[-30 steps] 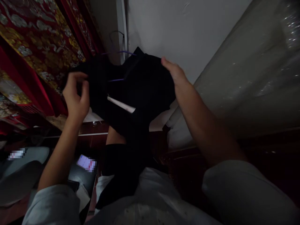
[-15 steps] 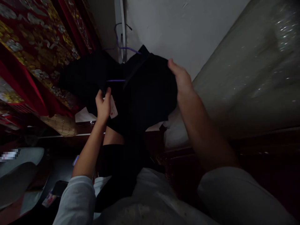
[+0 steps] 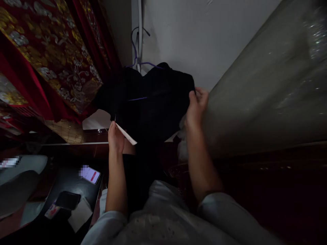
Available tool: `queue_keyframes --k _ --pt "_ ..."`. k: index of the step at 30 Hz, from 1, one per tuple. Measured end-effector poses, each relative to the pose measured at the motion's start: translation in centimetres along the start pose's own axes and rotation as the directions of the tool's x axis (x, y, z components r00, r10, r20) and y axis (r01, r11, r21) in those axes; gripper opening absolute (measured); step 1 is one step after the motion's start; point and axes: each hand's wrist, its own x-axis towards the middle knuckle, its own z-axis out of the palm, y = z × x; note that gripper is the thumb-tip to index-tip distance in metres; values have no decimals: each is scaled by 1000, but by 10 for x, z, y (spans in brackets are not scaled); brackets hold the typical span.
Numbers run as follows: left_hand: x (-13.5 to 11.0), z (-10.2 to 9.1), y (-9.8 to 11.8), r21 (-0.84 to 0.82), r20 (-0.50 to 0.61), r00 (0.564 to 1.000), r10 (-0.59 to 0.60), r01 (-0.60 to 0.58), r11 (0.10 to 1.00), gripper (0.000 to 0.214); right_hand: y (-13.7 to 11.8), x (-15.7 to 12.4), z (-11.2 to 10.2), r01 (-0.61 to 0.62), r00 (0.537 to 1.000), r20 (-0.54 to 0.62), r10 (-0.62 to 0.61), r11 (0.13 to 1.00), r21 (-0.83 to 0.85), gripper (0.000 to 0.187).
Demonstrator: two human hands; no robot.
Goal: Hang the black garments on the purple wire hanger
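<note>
A pale wall (image 3: 201, 37) backs a dim room; before it, a black garment (image 3: 158, 112) on a purple wire hanger (image 3: 150, 63) spreads between both sets of fingers. The right hand (image 3: 195, 112) grips its outer edge; a hard sideways pull there could drag the neckline off the hanger's arm. The left hand (image 3: 116, 137) has its fingers beside a white tag (image 3: 127, 134); whether they pinch card, string or cloth, I cannot tell, but a careless tug might snap the thin string. Up and left of those fingers, the red embroidered drape (image 3: 63, 61) seems to meet the garment and could snag it. Just right of the right fingers, the plastic-wrapped bundle (image 3: 260, 92) might get scuffed by a swinging elbow.
</note>
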Motion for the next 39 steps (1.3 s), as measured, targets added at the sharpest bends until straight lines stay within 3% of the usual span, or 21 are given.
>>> queue_keyframes --k 2,3,4,5,6,7,8,9,13,16,18,21,23,26,30,35,37,39 --pt "-11 3 3 36 18 1000 -6 6 999 26 6 -45 -2 95 976 -186 -110 992 -89 31" --pt "-16 6 4 48 61 998 0 -3 999 25 7 -69 0 87 975 -202 -95 995 -49 29" --pt "-20 10 5 54 115 993 10 -16 998 23 7 -93 5 13 992 -128 -12 1000 13 30" --pt "-25 15 6 58 169 985 22 -32 998 21 6 -113 12 -120 990 85 116 992 41 35" --pt "-29 18 7 64 215 976 36 -51 997 18 4 -129 21 -255 920 308 241 967 5 40" --pt "-32 21 8 79 251 967 53 -75 994 15 3 -140 31 -339 832 451 324 940 -51 44" --pt "-36 23 8 109 277 958 72 -105 988 12 2 -145 40 -391 738 548 394 911 -130 48" --pt "-39 24 9 157 305 949 86 -139 978 11 1 -147 48 -414 672 588 450 887 -206 51" --pt "-42 22 7 383 333 921 204 -330 863 20 0 -141 49 -447 553 609 569 819 -360 44" --pt "-38 23 -2 493 176 889 424 -452 744 23 -2 -148 32 -498 443 692 570 798 -338 31" --pt "-32 24 -9 561 61 829 556 -489 668 22 -5 -156 22 -535 379 717 585 771 -345 22" --pt "-20 26 -17 652 -18 730 683 -509 562 22 -10 -165 17 -535 376 712 593 766 -356 20" --pt "-9 27 -15 710 -9 701 714 -498 498 22 -14 -168 17 -498 397 729 558 798 -340 30" --pt "6 29 -6 750 3 685 729 -484 452 27 -21 -171 19 -439 431 759 489 848 -297 45" --pt "19 21 1 665 -52 654 754 -541 515 23 -26 -175 20 -432 467 755 460 864 -259 49" --pt "40 14 1 492 -221 740 636 -478 728 19 -27 -176 18 -451 449 753 482 849 -275 52" --pt "47 21 6 517 -174 717 675 -516 683 18 -27 -175 18 -451 453 747 486 848 -278 52" --pt "48 29 13 576 -47 670 741 -588 568 19 -29 -175 17 -465 466 740 485 846 -262 52"
